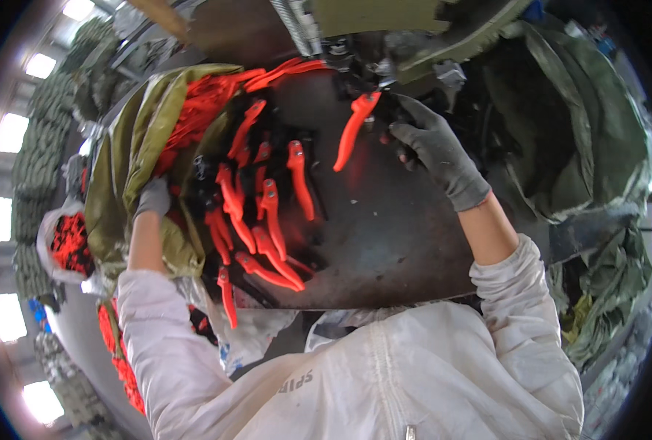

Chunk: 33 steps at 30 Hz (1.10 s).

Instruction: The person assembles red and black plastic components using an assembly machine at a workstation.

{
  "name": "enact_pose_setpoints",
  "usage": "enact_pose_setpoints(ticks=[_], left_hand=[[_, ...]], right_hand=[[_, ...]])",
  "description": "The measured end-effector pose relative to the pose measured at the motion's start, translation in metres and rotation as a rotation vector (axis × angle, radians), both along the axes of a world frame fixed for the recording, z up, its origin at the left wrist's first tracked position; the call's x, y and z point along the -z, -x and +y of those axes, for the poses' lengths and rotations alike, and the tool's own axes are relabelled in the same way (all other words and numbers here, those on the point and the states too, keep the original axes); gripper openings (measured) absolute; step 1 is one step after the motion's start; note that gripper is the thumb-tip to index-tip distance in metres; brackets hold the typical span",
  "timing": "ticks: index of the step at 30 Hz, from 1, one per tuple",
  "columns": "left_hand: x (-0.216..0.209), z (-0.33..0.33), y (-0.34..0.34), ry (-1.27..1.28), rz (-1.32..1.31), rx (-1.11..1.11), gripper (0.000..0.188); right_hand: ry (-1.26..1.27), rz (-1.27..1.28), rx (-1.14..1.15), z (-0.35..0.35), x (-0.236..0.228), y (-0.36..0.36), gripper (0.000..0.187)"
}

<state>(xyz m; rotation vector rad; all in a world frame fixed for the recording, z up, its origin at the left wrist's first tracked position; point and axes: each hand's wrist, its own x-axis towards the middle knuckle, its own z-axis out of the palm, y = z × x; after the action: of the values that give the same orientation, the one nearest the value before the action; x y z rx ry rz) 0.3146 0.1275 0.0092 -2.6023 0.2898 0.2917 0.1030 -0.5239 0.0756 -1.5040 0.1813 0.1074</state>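
My right hand (pixel 436 150), in a grey glove, has its fingers curled at the dark side of a pair of pruning shears (pixel 354 133). The red handle of these shears points toward me over the dark work table (pixel 384 242), and part of the tool is hidden by the fingers. My left hand (pixel 154 198), also gloved, reaches into the olive sack (pixel 131 132) at the left, where its fingers are out of sight. Red handle parts (pixel 197 110) fill this sack. Between my hands, several red-and-black pruning shears (pixel 271 213) lie loosely heaped on the table's left half.
A machine fixture (pixel 340 55) stands at the table's far edge. To the right gapes a large dark green sack (pixel 546 132). A white bag of red and black parts (pixel 71 238) is at far left. Stacked green sacks (pixel 43 169) line the left side.
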Motion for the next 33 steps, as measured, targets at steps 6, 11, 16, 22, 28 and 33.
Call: enact_pose_setpoints(ticks=[6,11,16,22,28,33], left_hand=[[-0.026,-0.083,0.004,1.184,-0.324,-0.010,0.039],[-0.105,-0.287,0.083,1.519,0.195,-0.284,0.047],[-0.136,-0.429,0.177,1.637,0.619,0.024,0.027],[-0.067,-0.472,0.165,1.716,0.579,0.007,0.025],[-0.032,-0.439,0.146,1.742,0.630,-0.304,0.035],[-0.062,-0.449,0.140,1.735,0.674,-0.323,0.036]], right_hand=[[0.018,0.208,-0.014,-0.005,0.018,0.009,0.058],[-0.060,0.141,0.018,-0.015,0.026,0.016,0.063],[-0.054,0.067,0.075,0.014,0.025,0.020,0.051],[0.162,-0.319,-0.146,-0.026,0.053,0.014,0.036],[1.675,-0.367,-0.211,-0.176,0.018,0.050,0.037],[1.475,-0.121,-0.354,-0.174,-0.026,0.039,0.036]])
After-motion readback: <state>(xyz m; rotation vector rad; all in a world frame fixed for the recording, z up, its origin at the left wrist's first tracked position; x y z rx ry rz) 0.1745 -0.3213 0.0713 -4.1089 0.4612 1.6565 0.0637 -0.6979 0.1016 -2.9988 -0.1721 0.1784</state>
